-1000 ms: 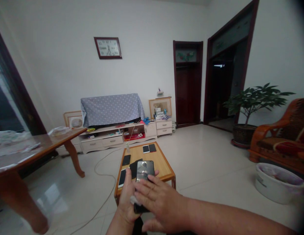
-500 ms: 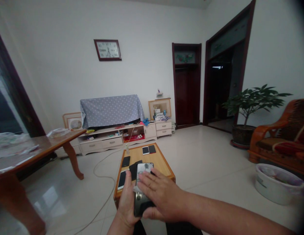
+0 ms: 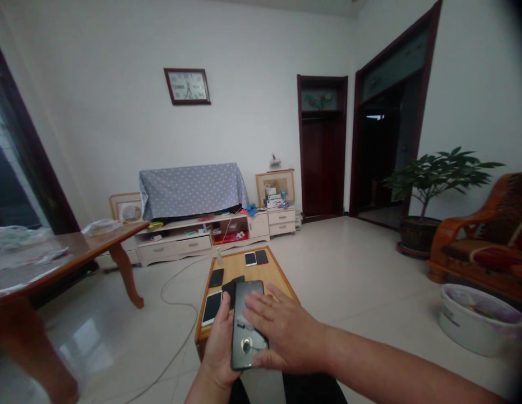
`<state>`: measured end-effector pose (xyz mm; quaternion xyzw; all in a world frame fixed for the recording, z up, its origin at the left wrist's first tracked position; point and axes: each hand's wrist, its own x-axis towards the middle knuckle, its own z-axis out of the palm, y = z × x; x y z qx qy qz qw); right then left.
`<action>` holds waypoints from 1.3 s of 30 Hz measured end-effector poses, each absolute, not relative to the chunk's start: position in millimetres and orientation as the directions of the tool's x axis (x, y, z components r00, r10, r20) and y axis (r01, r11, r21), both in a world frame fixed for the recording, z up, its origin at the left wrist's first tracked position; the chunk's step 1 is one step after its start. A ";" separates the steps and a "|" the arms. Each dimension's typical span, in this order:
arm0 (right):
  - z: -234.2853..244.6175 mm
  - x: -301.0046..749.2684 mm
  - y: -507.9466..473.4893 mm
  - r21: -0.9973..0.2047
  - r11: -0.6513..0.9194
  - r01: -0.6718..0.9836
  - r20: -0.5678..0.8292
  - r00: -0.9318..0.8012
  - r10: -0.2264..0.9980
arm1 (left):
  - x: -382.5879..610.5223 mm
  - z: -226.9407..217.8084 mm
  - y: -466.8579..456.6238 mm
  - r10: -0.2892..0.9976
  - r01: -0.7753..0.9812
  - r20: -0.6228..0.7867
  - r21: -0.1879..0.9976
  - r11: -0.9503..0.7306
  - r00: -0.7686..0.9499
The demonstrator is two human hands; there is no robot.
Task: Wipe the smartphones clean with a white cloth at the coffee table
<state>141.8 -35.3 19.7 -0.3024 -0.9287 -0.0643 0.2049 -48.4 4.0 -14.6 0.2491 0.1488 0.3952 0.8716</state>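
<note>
The smartphone [image 3: 246, 325] hides most of the fingers of the left hand [image 3: 218, 348], and the right hand [image 3: 286, 336] covers part of the phone's right edge. Together they block the near edge of the desk [image 3: 233, 259], and the phone overlaps a black flat object [image 3: 229, 293], too covered to identify. The wall clock's [image 3: 187, 86] numerals and the small stacked items [image 3: 272, 197] are too small to tell, while the right edge cuts off the wooden armchair [image 3: 488, 235]
</note>
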 end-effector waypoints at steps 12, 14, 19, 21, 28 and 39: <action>35.3 154.8 -13.7 0.003 0.773 0.635 0.456 -0.689 0.564 | -39.2 -6.0 -3.9 0.795 -0.646 -0.069 0.542 0.538 0.603; 33.8 158.2 -14.5 -0.001 0.764 0.646 0.447 -0.683 0.578 | -41.3 -6.1 -3.2 0.796 -0.633 -0.102 0.550 0.544 0.596; 0.4 149.5 -54.0 -0.016 0.883 0.469 0.401 -0.806 0.435 | -50.3 -8.2 2.9 0.740 -0.606 -0.123 0.494 0.624 0.662; -8.3 146.7 -62.9 -0.018 0.913 0.408 0.398 -0.835 0.380 | -50.0 -9.0 3.3 0.735 -0.619 -0.104 0.469 0.630 0.670; 15.3 157.2 -32.9 -0.010 0.775 0.632 0.453 -0.688 0.567 | -35.0 -8.5 -5.5 0.767 -0.613 -0.100 0.539 0.577 0.634; 9.6 147.4 -49.8 0.039 0.838 0.544 0.475 -0.748 0.463 | -30.6 -3.7 -8.1 0.725 -0.566 -0.168 0.518 0.641 0.668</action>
